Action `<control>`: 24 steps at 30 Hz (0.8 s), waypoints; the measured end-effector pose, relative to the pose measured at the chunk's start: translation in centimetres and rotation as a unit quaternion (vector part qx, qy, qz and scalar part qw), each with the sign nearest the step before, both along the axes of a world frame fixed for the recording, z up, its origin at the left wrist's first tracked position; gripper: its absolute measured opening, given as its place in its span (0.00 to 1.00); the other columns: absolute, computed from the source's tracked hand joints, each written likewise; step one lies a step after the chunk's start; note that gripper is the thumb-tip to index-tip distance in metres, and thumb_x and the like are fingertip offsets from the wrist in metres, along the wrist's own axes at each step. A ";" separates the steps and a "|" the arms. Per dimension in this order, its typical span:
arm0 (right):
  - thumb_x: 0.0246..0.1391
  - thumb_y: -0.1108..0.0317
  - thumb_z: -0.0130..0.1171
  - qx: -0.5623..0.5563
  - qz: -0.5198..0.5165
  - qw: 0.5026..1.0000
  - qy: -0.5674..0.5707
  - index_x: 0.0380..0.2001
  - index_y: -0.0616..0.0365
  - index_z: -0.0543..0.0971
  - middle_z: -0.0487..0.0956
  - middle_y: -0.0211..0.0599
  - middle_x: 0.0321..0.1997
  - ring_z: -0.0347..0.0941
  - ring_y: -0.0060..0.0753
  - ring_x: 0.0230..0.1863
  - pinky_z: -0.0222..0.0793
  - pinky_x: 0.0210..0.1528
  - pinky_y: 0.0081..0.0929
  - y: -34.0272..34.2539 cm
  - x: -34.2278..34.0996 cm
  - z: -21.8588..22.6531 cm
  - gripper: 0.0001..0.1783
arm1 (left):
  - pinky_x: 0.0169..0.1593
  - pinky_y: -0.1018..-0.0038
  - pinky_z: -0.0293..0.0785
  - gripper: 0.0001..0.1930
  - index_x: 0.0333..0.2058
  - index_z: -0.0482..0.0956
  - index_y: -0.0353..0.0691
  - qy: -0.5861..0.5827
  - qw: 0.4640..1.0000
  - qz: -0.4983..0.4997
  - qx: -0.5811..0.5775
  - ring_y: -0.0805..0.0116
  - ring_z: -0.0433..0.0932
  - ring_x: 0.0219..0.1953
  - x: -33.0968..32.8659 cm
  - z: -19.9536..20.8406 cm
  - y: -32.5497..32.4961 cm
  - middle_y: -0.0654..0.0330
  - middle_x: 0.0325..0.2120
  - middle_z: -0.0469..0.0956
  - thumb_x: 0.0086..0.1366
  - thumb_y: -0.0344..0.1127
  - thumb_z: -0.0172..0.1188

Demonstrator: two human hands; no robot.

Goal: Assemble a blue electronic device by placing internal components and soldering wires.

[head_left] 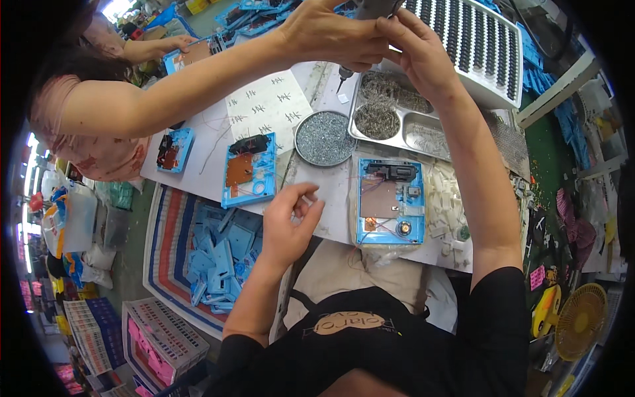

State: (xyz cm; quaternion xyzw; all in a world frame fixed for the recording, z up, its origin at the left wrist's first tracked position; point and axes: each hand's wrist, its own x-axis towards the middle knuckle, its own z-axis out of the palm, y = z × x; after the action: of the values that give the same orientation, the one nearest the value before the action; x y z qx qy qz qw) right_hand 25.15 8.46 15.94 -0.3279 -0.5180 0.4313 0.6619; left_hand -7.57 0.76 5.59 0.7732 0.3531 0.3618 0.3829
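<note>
My right hand (423, 53) reaches up to an electric screwdriver (378, 9), its fingers closed at the tool's side. A co-worker's hand (334, 36) grips the same screwdriver from the left, its bit pointing down beside a metal tray. My left hand (291, 215) hovers near the table's front edge, loosely curled, thumb apart, holding nothing I can see. To its right lies an opened blue plastic housing (390, 202) with a black mechanism, a brown board and wires. Another blue housing (249, 169) stands just beyond my left hand.
A round dish of small screws (325, 137) sits beside the compartmented metal tray (362, 126) of metal parts. A white rack of black pieces (463, 46) is at the far right. A striped bag (162, 255) holds blue casings. The co-worker (92, 106) sits at left.
</note>
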 end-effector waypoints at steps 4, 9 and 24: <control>0.66 0.64 0.61 -0.052 -0.049 0.992 0.108 0.61 0.59 0.70 0.79 0.36 0.51 0.80 0.31 0.48 0.81 0.45 0.30 -1.6 -0.4 -0.1 0.23 | 0.36 0.78 0.71 0.14 0.46 0.81 0.31 0.017 1.000 -0.020 -0.009 0.78 0.73 0.30 3.7 0.8 2.8 0.62 0.32 0.80 0.64 0.31 0.66; 0.65 0.63 0.61 -0.027 -0.017 0.998 0.056 0.56 0.56 0.72 0.79 0.35 0.49 0.78 0.26 0.45 0.78 0.44 0.27 -2.9 -0.2 0.3 0.19 | 0.33 0.79 0.71 0.16 0.49 0.80 0.31 0.029 0.998 -0.029 -0.053 0.79 0.72 0.29 7.7 0.2 5.7 0.62 0.33 0.80 0.65 0.34 0.67; 0.68 0.52 0.58 -0.021 -0.047 0.997 -0.060 0.54 0.61 0.76 0.83 0.38 0.45 0.81 0.30 0.49 0.77 0.55 0.27 -2.3 -0.3 -0.4 0.23 | 0.52 0.68 0.73 0.36 0.64 0.69 0.37 0.009 0.998 0.014 0.054 0.65 0.75 0.51 9.6 -2.4 7.9 0.55 0.55 0.72 0.59 0.38 0.73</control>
State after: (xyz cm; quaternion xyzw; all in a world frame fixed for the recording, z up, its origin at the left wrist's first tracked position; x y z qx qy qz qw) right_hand 24.86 6.19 15.58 -0.3912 -0.5314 0.3897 0.6424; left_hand 2.07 8.65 3.23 0.7907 0.3477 0.3789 0.3322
